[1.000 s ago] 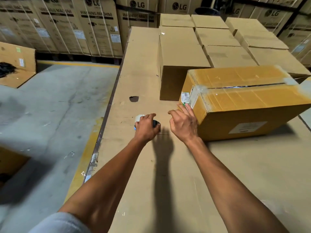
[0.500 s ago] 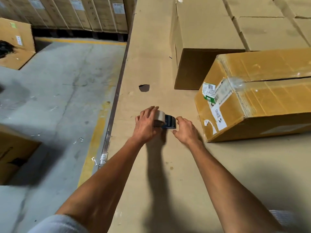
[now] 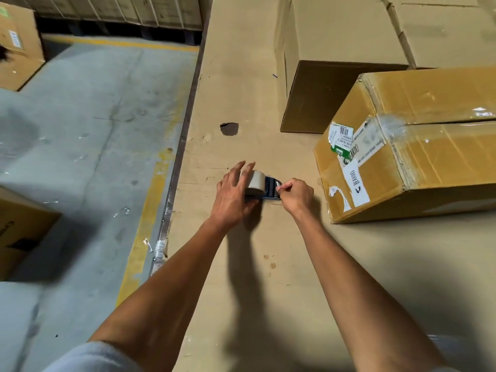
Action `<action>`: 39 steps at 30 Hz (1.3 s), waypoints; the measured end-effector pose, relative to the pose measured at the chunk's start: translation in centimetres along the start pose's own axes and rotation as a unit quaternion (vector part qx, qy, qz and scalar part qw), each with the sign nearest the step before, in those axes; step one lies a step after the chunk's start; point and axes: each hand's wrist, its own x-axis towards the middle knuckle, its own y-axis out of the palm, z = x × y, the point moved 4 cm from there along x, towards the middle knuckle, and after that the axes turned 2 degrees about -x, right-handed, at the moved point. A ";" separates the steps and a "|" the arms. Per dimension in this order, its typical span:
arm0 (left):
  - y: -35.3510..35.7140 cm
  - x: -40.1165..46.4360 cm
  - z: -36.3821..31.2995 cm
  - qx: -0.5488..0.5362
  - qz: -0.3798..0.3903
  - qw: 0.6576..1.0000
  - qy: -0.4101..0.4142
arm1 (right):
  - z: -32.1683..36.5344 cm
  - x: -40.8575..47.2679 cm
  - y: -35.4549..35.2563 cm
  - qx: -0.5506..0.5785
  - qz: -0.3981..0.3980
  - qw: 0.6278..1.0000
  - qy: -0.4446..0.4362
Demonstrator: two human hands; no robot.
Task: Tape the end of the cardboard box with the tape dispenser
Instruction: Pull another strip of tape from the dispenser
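Observation:
A tape dispenser [image 3: 264,187] with a beige tape roll and dark blue frame lies on the cardboard-covered table [image 3: 241,264]. My left hand [image 3: 233,194] rests over the roll from the left, fingers spread. My right hand [image 3: 296,196] pinches at the dispenser's front end with thumb and fingertips. The yellowish cardboard box [image 3: 418,146] stands to the right, apart from both hands. Its near end carries labels and old clear tape, and its top flap seam is slightly parted.
Plain brown boxes [image 3: 335,49] stand behind the yellowish box. A dark hole [image 3: 229,129] marks the table surface ahead. The table's left edge [image 3: 177,170] drops to a concrete floor with a yellow line. More boxes [image 3: 16,47] sit on the floor at the left.
My right hand left the box's near corner and came to the dispenser's front end. My left hand stayed on the roll. My view tilted down and closer.

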 end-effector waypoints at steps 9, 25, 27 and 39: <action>-0.7 0.5 -0.6 -0.019 -0.030 0.999 0.039 | 0.0 -0.1 -0.1 0.010 -0.005 1.000 -0.002; -0.6 0.2 -0.2 -0.233 -0.059 0.971 -0.005 | -0.1 0.2 -0.8 0.010 -0.013 1.000 0.020; -0.5 0.3 -0.2 -0.265 -0.057 0.962 -0.025 | -0.2 0.2 -0.9 0.015 -0.004 1.000 0.026; -0.8 0.9 -1.1 -0.251 -0.092 0.957 -0.111 | -0.7 0.6 -0.2 0.023 0.002 0.999 0.043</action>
